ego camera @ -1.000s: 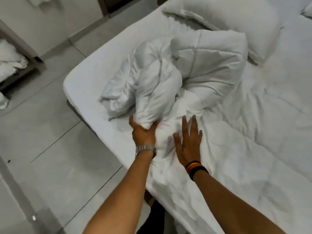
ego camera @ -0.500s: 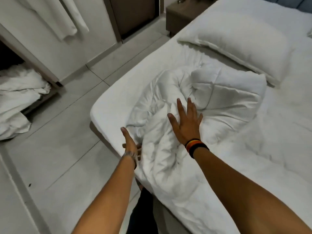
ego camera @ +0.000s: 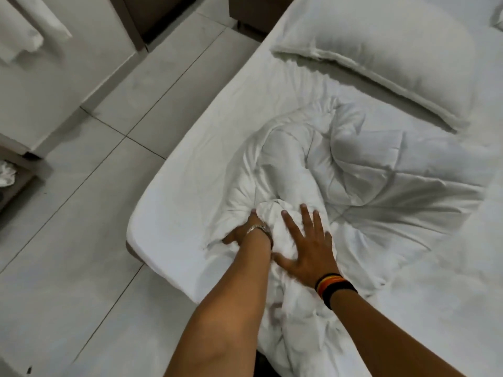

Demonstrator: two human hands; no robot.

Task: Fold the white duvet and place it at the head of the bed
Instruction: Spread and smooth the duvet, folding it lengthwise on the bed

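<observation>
- I'm looking down my two bare forearms, both reaching forward from the bottom of the view toward the near corner of the bed.
- My right hand is lying flat on the duvet, palm down, fingers spread and open, gripping nothing; a striped band is sitting on that wrist.
- My left hand is tucking in at the bunched edge just beside the right one, thumb up against the fabric. The other fingers are hidden under the cloth, so I cannot tell whether they are closing on it. A metal watch is showing at the wrist.
- The duvet is lying crumpled in a mound across the near side of the mattress, a tail of it trailing down past my arms, nowhere near folded.
- My judgement: I'm gathering the loose end here. To do it well I'm wanting a real edge or corner rather than a fistful from the middle, the flat hand pinning the bulk while the other draws the edge out straight.
- Risk as I see it: dragging the fitted sheet along with it.
- Further up, the pillow is resting at the head of the bed, close behind the mound; that's where the fold is heading.
</observation>
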